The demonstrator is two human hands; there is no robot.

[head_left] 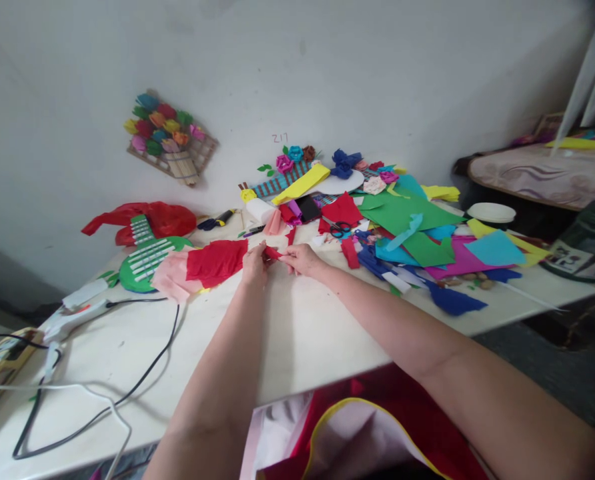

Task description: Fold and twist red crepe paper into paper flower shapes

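I pinch a small red paper strip (273,253) between my left hand (255,264) and right hand (302,259), both closed on it. A larger red sheet (216,261) lies just left, scissors (338,229) beyond.

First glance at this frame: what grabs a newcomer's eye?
The left hand and right hand pinch a small red paper piece over the white table. Behind and to the right sprawls a heap of coloured paper; a paper flower bouquet hangs on the wall, upper left.
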